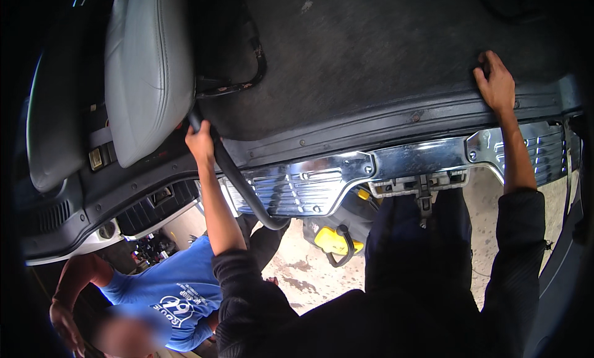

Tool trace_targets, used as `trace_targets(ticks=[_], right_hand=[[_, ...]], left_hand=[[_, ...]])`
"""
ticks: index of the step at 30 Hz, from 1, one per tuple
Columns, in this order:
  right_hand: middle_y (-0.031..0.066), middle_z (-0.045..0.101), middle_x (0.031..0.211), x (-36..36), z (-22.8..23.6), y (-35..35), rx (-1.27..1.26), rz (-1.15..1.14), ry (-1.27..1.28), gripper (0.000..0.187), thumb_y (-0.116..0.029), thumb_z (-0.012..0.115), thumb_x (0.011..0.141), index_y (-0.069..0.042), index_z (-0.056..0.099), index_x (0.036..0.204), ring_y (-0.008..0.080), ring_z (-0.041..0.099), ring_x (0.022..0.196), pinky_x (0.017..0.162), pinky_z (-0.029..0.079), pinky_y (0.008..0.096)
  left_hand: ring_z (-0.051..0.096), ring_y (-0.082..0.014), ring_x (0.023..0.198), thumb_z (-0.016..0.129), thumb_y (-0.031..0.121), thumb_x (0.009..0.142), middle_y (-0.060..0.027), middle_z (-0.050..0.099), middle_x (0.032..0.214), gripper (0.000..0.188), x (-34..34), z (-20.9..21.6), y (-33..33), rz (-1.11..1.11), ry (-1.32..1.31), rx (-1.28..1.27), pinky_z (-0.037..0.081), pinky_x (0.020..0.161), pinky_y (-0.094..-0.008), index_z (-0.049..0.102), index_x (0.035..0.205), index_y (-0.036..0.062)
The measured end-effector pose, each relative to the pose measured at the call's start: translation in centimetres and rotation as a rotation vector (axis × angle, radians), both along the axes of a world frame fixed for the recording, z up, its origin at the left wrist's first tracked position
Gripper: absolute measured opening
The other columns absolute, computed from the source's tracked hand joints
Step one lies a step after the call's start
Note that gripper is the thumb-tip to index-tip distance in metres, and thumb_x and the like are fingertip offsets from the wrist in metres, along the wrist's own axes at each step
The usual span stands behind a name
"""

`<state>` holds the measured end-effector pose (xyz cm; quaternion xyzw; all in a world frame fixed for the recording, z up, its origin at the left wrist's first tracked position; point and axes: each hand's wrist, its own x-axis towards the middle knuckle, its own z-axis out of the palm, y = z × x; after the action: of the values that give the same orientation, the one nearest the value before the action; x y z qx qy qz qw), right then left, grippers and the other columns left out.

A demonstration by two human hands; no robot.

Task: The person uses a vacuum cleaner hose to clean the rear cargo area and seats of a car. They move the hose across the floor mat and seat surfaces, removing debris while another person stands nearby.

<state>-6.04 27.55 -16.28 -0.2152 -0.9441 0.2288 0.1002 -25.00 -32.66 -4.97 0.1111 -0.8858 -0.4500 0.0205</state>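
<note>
My left hand (201,146) is closed round a thick black curved tube (241,181) that looks like a vacuum wand. Its upper end reaches the edge of the grey leather seat (139,79); what sits at that end is hidden. The lower bend hangs past the shiny metal step. Over on the right, my right hand (497,86) rests on the dark vehicle floor (371,55), close to the door sill. Nothing shows in it, and its thumb stands apart from slightly bent fingers.
Below the sill runs a chromed step plate (309,181) with a bracket (424,185). A black and yellow machine (337,241) stands on the ground by my legs. At lower left, a person in a blue T-shirt (170,284) is close to my left arm. A bent metal bar (257,67) juts from the seat.
</note>
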Motion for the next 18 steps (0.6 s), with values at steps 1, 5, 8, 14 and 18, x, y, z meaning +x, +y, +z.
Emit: trace_targets(ticks=[1, 5, 8, 14, 18], right_hand=[[0.0101, 0.060, 0.090, 0.0, 0.0, 0.0, -0.003, -0.009, -0.022, 0.029, -0.023, 0.060, 0.081, -0.008, 0.056, 0.106, 0.0286, 0.060, 0.078, 0.073, 0.048, 0.0394], [0.0107, 0.058, 0.090, 0.2, 0.2, -0.1, -0.032, -0.006, -0.003, 0.029, -0.022, 0.059, 0.081, -0.008, 0.056, 0.106, 0.0281, 0.060, 0.079, 0.073, 0.047, 0.0391], [0.0106, 0.058, 0.089, 0.2, 0.6, -0.1, -0.030, -0.006, -0.040, 0.029, -0.023, 0.059, 0.080, -0.008, 0.056, 0.105, 0.0283, 0.059, 0.077, 0.072, 0.047, 0.0392], [0.0106, 0.058, 0.086, 0.0, 0.9, -0.1, -0.059, -0.016, -0.039, 0.028, -0.022, 0.058, 0.079, -0.008, 0.057, 0.103, 0.0289, 0.060, 0.075, 0.071, 0.047, 0.0399], [0.0109, 0.058, 0.085, 0.0, 0.5, 0.1, -0.066, -0.011, 0.013, 0.026, -0.020, 0.059, 0.080, -0.007, 0.056, 0.102, 0.0276, 0.059, 0.072, 0.069, 0.047, 0.0389]], left_hand=[[0.050, -0.0117, 0.046, 0.063, 0.016, 0.084, -0.0022, 0.055, 0.062, 0.017, -0.4, -0.1, -0.1, 0.059, -0.025, -0.038, 0.042, 0.043, -0.0284, 0.059, 0.086, -0.0007], [0.049, -0.0097, 0.052, 0.064, 0.018, 0.084, -0.0034, 0.056, 0.062, 0.021, 4.8, 0.6, -0.5, -0.006, 0.079, -0.163, 0.042, 0.047, -0.0291, 0.060, 0.085, -0.0028], [0.051, -0.0154, 0.054, 0.064, 0.019, 0.080, -0.0065, 0.058, 0.062, 0.024, 11.8, 0.9, 0.7, 0.153, 0.093, -0.476, 0.042, 0.052, -0.0337, 0.061, 0.084, -0.0046], [0.062, -0.0300, 0.061, 0.069, 0.027, 0.076, -0.0187, 0.064, 0.070, 0.039, 11.4, -3.7, 5.4, 0.317, 0.179, -0.564, 0.049, 0.062, -0.0414, 0.061, 0.089, -0.0089], [0.066, -0.0426, 0.089, 0.068, 0.042, 0.074, -0.0288, 0.068, 0.089, 0.059, -0.2, -4.2, 5.6, 0.278, 0.215, -0.681, 0.049, 0.082, -0.0457, 0.065, 0.101, -0.0096]])
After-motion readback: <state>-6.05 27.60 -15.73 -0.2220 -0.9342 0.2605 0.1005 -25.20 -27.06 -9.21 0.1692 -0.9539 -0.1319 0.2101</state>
